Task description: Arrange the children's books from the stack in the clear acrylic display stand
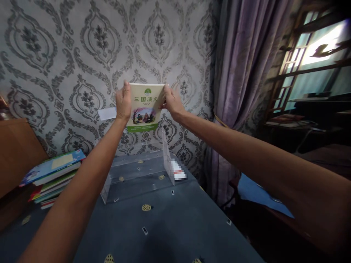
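Note:
A cream book point(144, 106) with a green lower band, a green title and a painted picture of people under a tree is held upright in the air, cover facing me. My left hand point(124, 102) grips its left edge, thumb pointing up. At the upper right corner, my right hand point(171, 100) pinches the book. Below it, a clear plastic rack point(168, 160) with upright side panels stands on the table; the book is above the rack and looks apart from it.
Several stacked books point(59, 171) lie on the table's left. Dark blue cloth with pineapple prints covers the table point(170, 230). A small blurred white item point(178, 171) lies right of the rack. Patterned wall point(90, 65) rises behind; a purple curtain point(241, 65) hangs at right.

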`<state>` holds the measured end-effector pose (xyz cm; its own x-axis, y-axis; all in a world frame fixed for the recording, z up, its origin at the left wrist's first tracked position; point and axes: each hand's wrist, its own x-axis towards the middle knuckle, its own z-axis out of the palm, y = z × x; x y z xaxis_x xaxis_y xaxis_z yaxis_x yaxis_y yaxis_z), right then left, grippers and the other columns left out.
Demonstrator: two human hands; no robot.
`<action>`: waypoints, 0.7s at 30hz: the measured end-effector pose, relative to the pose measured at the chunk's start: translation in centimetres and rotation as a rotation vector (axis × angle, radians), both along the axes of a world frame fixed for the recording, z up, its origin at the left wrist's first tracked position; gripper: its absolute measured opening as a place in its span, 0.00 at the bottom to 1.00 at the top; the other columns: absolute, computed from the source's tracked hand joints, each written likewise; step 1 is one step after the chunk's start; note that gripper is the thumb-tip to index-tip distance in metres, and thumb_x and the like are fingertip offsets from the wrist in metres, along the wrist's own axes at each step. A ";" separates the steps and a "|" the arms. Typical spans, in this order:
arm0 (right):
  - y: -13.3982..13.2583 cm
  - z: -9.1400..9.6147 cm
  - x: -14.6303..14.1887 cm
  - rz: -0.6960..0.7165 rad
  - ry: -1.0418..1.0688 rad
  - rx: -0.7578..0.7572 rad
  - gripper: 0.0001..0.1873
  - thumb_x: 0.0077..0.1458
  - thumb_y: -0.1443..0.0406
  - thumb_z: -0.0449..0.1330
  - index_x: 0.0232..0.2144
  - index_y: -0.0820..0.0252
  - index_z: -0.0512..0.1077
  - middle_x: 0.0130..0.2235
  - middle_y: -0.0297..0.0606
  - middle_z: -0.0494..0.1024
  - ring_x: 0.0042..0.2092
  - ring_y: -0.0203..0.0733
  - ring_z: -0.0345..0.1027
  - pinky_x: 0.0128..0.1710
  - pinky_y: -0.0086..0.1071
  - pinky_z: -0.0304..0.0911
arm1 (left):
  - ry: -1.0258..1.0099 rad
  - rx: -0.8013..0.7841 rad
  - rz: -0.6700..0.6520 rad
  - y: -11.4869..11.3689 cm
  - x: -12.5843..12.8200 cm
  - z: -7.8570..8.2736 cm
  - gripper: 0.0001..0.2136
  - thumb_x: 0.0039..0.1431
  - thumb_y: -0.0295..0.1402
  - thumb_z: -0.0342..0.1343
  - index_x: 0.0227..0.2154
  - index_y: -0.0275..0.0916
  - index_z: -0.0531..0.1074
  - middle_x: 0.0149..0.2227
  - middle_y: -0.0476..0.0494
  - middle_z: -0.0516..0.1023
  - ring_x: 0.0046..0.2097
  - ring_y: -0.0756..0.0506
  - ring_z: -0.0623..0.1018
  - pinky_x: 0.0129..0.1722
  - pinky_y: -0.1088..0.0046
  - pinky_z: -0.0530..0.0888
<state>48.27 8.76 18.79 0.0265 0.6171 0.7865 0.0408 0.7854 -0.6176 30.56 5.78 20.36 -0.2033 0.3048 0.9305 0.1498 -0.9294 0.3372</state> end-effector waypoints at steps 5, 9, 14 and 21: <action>0.1 -0.1 0.5 0.023 -0.029 -0.045 0.33 0.63 0.37 0.45 0.34 0.59 0.68 0.30 0.37 0.67 0.34 0.41 0.68 0.30 0.36 0.73 | -0.018 -0.064 -0.043 0.5 -0.2 -0.9 0.29 0.64 0.60 0.44 0.19 0.42 0.64 0.20 0.50 0.66 0.24 0.49 0.71 0.23 0.74 0.68; 0.3 0.5 0.3 0.002 -0.032 -0.026 0.33 0.64 0.37 0.45 0.35 0.60 0.68 0.30 0.36 0.67 0.34 0.41 0.68 0.31 0.38 0.74 | -0.064 -0.090 -0.048 0.9 -0.4 -0.3 0.28 0.65 0.60 0.45 0.20 0.41 0.66 0.20 0.50 0.67 0.27 0.49 0.73 0.25 0.75 0.69; 0.5 0.3 0.0 0.013 0.002 0.027 0.33 0.62 0.36 0.46 0.36 0.58 0.68 0.31 0.37 0.68 0.36 0.41 0.68 0.33 0.38 0.75 | -0.024 -0.041 -0.040 1.0 -0.6 0.6 0.28 0.64 0.60 0.46 0.19 0.41 0.65 0.20 0.51 0.67 0.26 0.50 0.73 0.25 0.76 0.70; 0.6 -0.7 0.1 0.004 -0.018 -0.003 0.33 0.61 0.35 0.48 0.33 0.58 0.68 0.30 0.36 0.67 0.33 0.41 0.67 0.30 0.37 0.74 | 0.030 -0.119 -0.066 1.5 -1.5 -0.8 0.25 0.66 0.55 0.50 0.20 0.41 0.68 0.21 0.50 0.71 0.27 0.49 0.75 0.26 0.77 0.71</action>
<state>48.36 9.39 18.05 0.0097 0.6194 0.7850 0.0485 0.7838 -0.6191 29.06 7.26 19.51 -0.1520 0.4248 0.8924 0.1013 -0.8915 0.4416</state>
